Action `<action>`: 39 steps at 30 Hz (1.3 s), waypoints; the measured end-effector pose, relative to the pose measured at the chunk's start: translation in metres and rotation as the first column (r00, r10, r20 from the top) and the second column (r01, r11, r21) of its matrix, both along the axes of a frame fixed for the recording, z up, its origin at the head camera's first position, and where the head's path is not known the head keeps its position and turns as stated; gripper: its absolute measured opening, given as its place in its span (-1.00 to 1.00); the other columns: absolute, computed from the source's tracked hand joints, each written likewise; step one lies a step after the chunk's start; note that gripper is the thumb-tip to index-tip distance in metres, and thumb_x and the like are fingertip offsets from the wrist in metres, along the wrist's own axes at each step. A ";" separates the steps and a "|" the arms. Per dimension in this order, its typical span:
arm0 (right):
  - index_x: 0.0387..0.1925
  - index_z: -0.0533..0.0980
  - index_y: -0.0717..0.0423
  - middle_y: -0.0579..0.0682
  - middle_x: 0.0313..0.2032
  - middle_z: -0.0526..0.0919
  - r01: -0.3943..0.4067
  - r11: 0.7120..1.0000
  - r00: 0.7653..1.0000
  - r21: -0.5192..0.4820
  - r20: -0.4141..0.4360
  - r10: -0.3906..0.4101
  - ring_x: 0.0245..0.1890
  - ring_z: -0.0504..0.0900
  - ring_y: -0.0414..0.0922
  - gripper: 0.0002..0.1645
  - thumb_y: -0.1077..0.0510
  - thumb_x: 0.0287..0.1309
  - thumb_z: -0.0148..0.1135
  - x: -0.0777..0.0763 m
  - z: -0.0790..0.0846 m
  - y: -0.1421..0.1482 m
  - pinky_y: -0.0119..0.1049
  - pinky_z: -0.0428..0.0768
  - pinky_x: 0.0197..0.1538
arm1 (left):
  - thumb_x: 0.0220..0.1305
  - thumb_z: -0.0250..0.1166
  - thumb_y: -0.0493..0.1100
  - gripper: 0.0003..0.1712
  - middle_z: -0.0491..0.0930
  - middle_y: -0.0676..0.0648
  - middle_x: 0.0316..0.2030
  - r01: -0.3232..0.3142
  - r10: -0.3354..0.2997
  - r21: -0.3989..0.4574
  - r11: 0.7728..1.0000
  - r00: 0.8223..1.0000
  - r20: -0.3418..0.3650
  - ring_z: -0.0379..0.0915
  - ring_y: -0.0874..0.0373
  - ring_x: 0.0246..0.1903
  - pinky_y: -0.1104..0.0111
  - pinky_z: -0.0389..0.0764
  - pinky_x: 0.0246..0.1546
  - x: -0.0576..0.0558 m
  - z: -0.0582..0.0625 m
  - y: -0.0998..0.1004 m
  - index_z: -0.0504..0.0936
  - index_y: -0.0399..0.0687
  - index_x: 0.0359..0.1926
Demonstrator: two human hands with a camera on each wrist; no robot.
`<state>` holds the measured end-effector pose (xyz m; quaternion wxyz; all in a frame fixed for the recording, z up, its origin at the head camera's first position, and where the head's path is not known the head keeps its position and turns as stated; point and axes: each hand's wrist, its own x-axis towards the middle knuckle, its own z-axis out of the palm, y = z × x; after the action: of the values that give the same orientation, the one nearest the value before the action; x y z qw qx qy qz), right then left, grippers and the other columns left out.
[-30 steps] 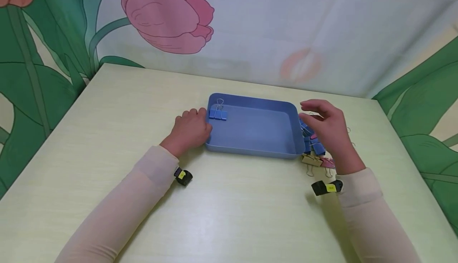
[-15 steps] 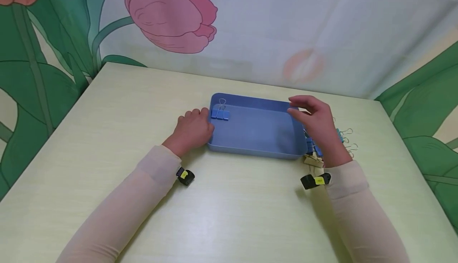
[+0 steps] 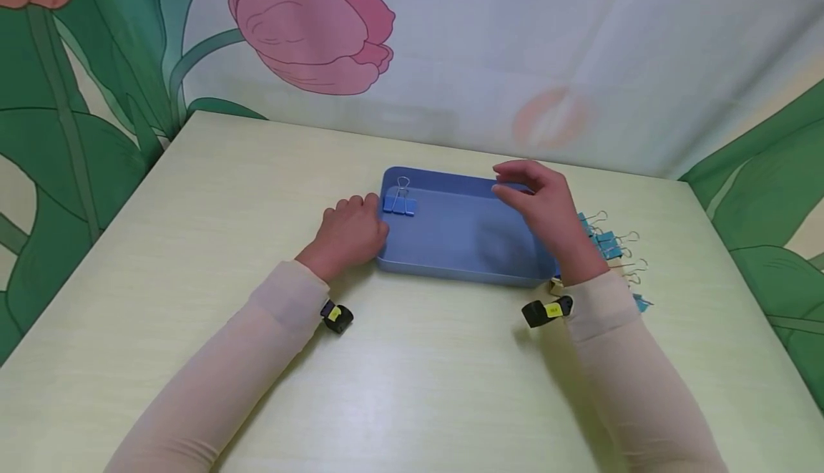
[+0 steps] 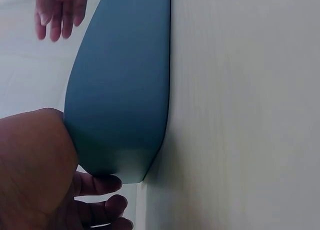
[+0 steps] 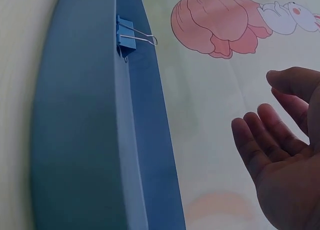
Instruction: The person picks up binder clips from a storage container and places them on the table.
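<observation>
A shallow blue tray (image 3: 450, 274) sits on the table. My left hand (image 3: 347, 235) grips its left wall, the thumb over the rim; in the left wrist view curled fingers (image 4: 102, 186) meet the tray's end. Inside, at the far left, a blue binder clip (image 3: 400, 206) stands with its wire handle raised. Above the tray's right part hovers my right hand (image 3: 539, 205), fingers bent loosely and apart from the thumb, holding nothing. The right wrist view shows that hand's bare palm and, across the tray wall, the same clip (image 5: 127, 37).
Right of the tray lies a pile of binder clips, partly hidden by my right forearm: teal clips (image 3: 606, 242) and a yellow clip (image 3: 556, 286) show. Behind the table (image 3: 418, 373) hangs a flower-printed cloth (image 3: 450, 65). Each wrist wears a small black camera (image 3: 337, 318).
My right hand has moved left from over the clip pile to above the tray, exposing teal clips. My left hand keeps its hold. The whole view has drifted slightly.
</observation>
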<state>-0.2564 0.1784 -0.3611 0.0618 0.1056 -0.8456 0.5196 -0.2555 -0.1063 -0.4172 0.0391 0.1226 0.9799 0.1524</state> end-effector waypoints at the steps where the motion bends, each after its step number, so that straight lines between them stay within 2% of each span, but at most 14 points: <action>1: 0.07 0.56 0.11 -0.04 0.00 0.63 -0.005 1.000 1.000 0.000 -0.001 0.005 0.07 0.58 -0.12 -0.58 0.10 0.19 0.31 -0.002 0.001 -0.003 -0.26 0.51 0.18 | 0.36 -0.10 -0.07 -0.60 0.46 -0.24 -0.22 0.000 0.000 0.003 1.000 1.000 0.001 0.37 -0.13 -0.22 0.01 0.42 -0.15 0.000 0.000 0.000 0.38 -0.30 0.01; 6: 0.06 0.56 0.15 -0.01 0.00 0.63 -0.023 1.000 1.000 -0.009 -0.006 0.023 0.08 0.57 -0.02 -0.59 0.15 0.16 0.32 -0.011 0.002 -0.019 -0.24 0.52 0.17 | 0.34 -0.13 -0.08 -0.60 0.45 -0.23 -0.23 -0.006 0.006 0.015 1.000 1.000 0.011 0.37 -0.15 -0.21 0.00 0.41 -0.14 0.000 0.000 -0.001 0.38 -0.28 0.01; 16: 0.06 0.57 0.15 0.08 0.02 0.63 -0.054 0.998 0.998 -0.017 0.023 0.054 0.06 0.59 -0.09 -0.59 0.19 0.15 0.33 -0.022 0.000 -0.041 -0.22 0.53 0.15 | 0.34 -0.13 -0.08 -0.62 0.45 -0.22 -0.25 -0.008 0.008 0.014 1.000 1.000 0.004 0.37 -0.14 -0.23 0.00 0.41 -0.15 0.001 0.000 -0.003 0.38 -0.27 -0.02; 28: 0.08 0.56 0.06 0.03 0.05 0.62 -0.110 0.993 0.992 0.047 0.071 0.107 0.08 0.57 -0.12 -0.60 0.15 0.17 0.31 -0.035 -0.007 -0.063 -0.16 0.55 0.11 | 0.34 -0.11 -0.08 -0.62 0.47 -0.23 -0.21 -0.016 0.016 0.012 1.000 1.000 -0.003 0.38 -0.14 -0.21 0.00 0.43 -0.14 0.002 0.000 -0.004 0.39 -0.27 0.01; 39: 0.10 0.54 0.00 0.01 0.08 0.60 -0.143 0.978 0.978 0.155 0.171 0.116 0.11 0.55 -0.09 -0.58 0.16 0.18 0.30 -0.046 -0.012 -0.080 -0.14 0.52 0.17 | 0.36 -0.10 -0.06 -0.60 0.47 -0.23 -0.18 -0.019 0.019 0.003 1.000 1.000 0.013 0.37 -0.13 -0.18 0.00 0.41 -0.11 0.002 0.002 -0.001 0.38 -0.25 0.05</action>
<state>-0.3027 0.0984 -0.3730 -0.0498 0.1230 -0.8795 0.4570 -0.2537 -0.1076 -0.4150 0.0439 0.1124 0.9805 0.1550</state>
